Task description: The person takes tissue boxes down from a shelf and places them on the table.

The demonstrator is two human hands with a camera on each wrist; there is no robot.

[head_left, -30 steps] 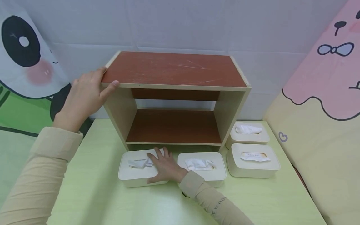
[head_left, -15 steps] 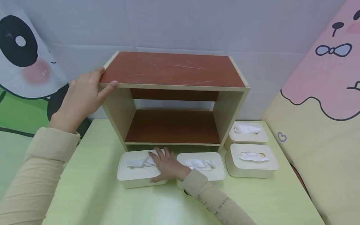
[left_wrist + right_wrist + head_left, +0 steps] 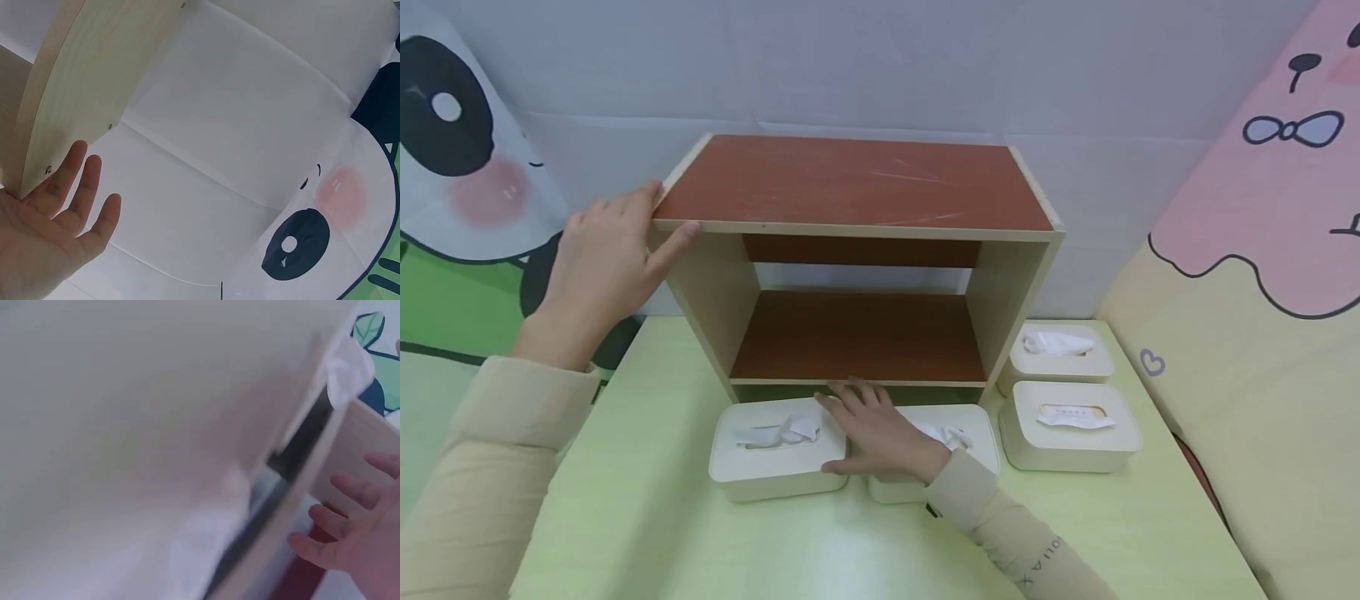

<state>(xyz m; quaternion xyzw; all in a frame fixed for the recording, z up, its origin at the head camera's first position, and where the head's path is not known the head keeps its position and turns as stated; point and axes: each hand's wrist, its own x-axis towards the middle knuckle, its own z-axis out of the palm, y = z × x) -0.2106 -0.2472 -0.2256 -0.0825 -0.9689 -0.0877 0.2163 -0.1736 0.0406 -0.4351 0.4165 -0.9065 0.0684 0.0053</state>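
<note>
A small wooden shelf unit [image 3: 857,183] with a red-brown top stands on the table. My left hand [image 3: 602,267] rests at its upper left corner, thumb on the front edge. In the left wrist view, the spread fingers of the left hand [image 3: 56,231] lie by the pale side panel [image 3: 94,81]. Two white tissue boxes stand before the unit: a left tissue box [image 3: 745,462] and a middle tissue box [image 3: 977,425]. My right hand [image 3: 887,433], fingers extended, hovers between them, partly covering the middle one. The right wrist view shows the right hand [image 3: 356,531] beside blurred pale surfaces.
Right of the unit, a nearer tissue box [image 3: 1075,454] stands in front of a farther tissue box [image 3: 1018,358]. All stand on a light green table [image 3: 700,542]. A grey-white wall covering [image 3: 880,67] rises behind, with cartoon-printed sheets left and right.
My right hand has moved right, off the left tissue box and over the middle one. My left hand has slid slightly left at the unit's corner. The boxes stay put.
</note>
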